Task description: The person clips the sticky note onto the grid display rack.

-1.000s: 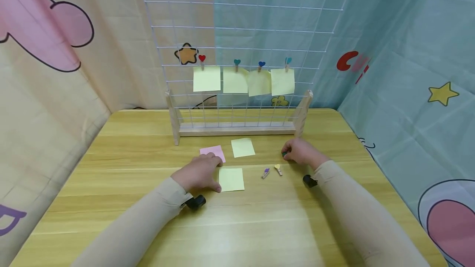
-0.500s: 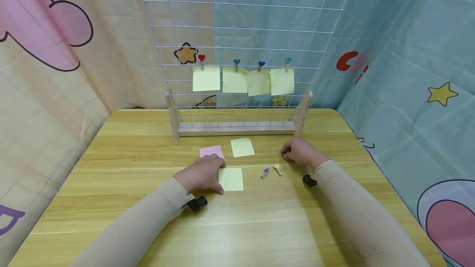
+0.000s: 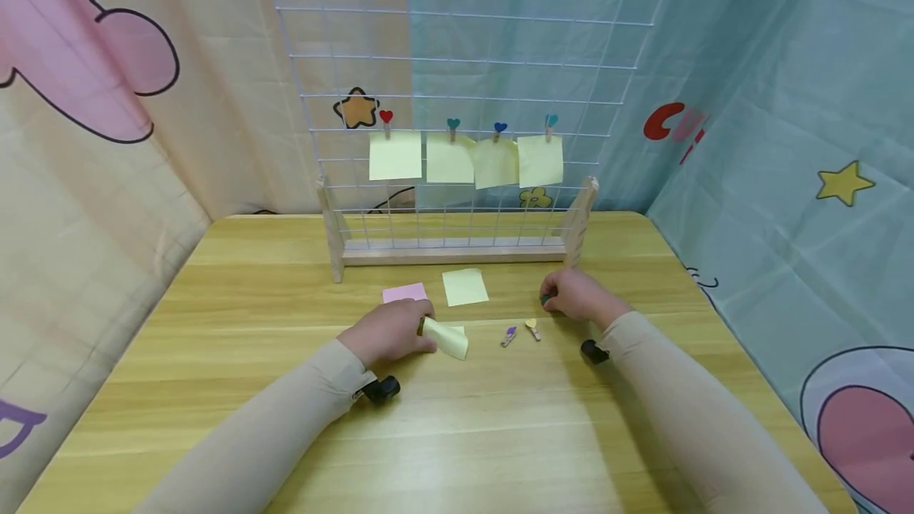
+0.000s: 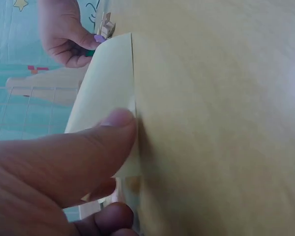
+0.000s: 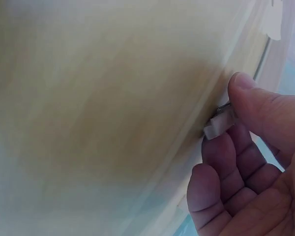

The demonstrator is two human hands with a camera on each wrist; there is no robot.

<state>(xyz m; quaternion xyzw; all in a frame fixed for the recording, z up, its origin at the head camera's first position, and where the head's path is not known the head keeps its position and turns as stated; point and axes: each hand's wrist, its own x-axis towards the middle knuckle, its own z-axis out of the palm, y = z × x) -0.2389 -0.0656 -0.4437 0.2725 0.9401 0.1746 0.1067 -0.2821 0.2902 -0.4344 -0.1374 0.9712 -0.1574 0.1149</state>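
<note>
My left hand (image 3: pixel 391 330) pinches a pale yellow sticky note (image 3: pixel 447 338) by its left edge. The note bends upward between thumb and fingers, as the left wrist view (image 4: pixel 101 83) also shows. Over at the right of the table, my right hand (image 3: pixel 580 296) pinches a small wooden clothespin (image 5: pixel 221 123) between thumb and fingertips; a bit of its green top (image 3: pixel 546 300) peeks out. Between the hands lie a purple-topped clothespin (image 3: pixel 508 336) and a yellow-topped one (image 3: pixel 532 329). Beyond the left hand are a pink sticky note (image 3: pixel 404 292) and a second yellow note (image 3: pixel 466 288).
A white wire grid rack (image 3: pixel 471 62) in a wooden stand (image 3: pixel 457 254) stands at the table's back. Several yellow notes hang on it from heart-topped clothespins, the leftmost note (image 3: pixel 395 155) under a red heart. Printed curtains (image 3: pixel 771 205) surround the wooden table (image 3: pixel 500 435).
My left hand has taken hold of the near yellow note, which lay flat before and now curls up from the table. The right hand stays in place with its clothespin.
</note>
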